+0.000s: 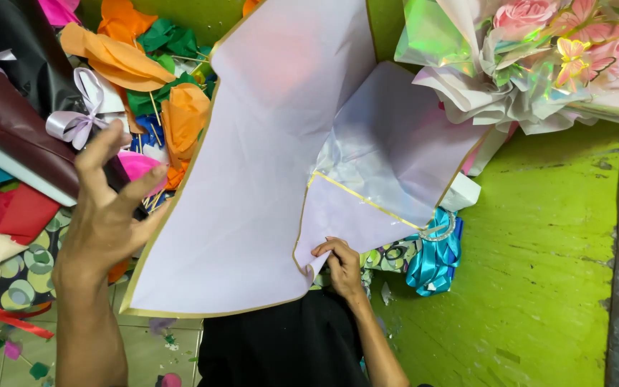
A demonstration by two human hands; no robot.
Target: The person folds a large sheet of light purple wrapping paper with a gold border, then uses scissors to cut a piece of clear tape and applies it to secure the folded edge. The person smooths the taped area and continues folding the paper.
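Over the green floor (539,236), right hand (342,265) pinches lilac wrapping sheet (252,179); left hand (105,215) spread, seemingly touching its edge.

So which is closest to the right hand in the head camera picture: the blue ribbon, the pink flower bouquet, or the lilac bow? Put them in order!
From the right hand, which pinches the pale wrapping paper:
1. Blue ribbon, just beside it, to the right.
2. Lilac bow, far across the paper, upper left.
3. Pink flower bouquet, farthest, in the top right corner.
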